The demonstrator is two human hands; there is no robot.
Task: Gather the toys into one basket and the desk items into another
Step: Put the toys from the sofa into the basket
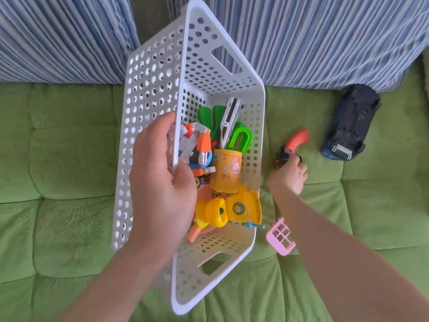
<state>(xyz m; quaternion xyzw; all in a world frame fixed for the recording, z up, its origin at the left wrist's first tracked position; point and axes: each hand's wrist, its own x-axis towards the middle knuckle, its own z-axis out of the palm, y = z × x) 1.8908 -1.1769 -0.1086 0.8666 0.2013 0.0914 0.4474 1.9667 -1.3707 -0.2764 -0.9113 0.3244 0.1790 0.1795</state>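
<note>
**Toy Collection: Basket Held Tilted, Toy Gun Being Picked Up**

Nearest the camera, the left hand [160, 182] is clamped on the long rim of the white perforated basket [151, 89], thumb inside and fingers wrapped over the outer wall. It holds the basket tilted, with the open side facing right, over the green sofa seat [69, 159].

Contents have collected against the lower wall: a yellow toy [241, 205], an orange-yellow pouch [226, 173], a green horseshoe magnet [240, 139], a white toy train [229, 115] and an orange-and-white robot figure [197, 145].

The right hand [289, 176] is closed around the barrel end of a toy gun [294, 145], whose orange handle points away. The gun lies to the right of the basket, apart from it.

Remaining loose items: a pink toy grid piece [279, 237] just beside the basket's near corner, and a dark toy car [348, 124] farther right, near the striped cushions [325, 43].

**Risks**

- Further tilt probably spills the piled toys over the lower rim.
- A one-handed rim grip may let the loaded basket twist or slip.
- Held by the barrel alone, the gun may pivot and drop during transfer.
- No second basket or desk items are in view.
</note>
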